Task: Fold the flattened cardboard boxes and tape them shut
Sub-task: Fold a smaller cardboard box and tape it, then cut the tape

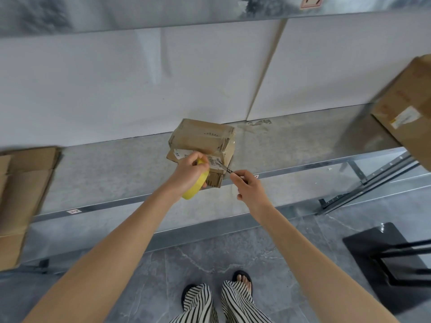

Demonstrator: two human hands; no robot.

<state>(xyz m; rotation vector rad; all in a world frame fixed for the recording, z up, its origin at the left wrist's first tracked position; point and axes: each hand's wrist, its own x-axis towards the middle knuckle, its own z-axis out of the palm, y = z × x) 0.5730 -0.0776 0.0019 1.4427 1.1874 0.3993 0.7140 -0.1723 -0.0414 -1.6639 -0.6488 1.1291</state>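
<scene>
A small brown cardboard box (pixel 202 138), folded up and wrapped with clear tape, stands on the metal shelf (pixel 116 169) near its front edge. My left hand (pixel 190 170) grips a yellow tape roll (pixel 196 185) against the box's front face, beside a white barcode label. My right hand (pixel 248 185) holds a small metal blade or scissors (pixel 225 169), whose tip meets the tape at the box's front right corner.
Flattened cardboard boxes (pixel 23 194) are stacked at the shelf's left end. A large brown carton (pixel 410 113) sits at the right end. A white wall panel backs the shelf. A black stand base (pixel 387 257) lies on the grey tiled floor at right.
</scene>
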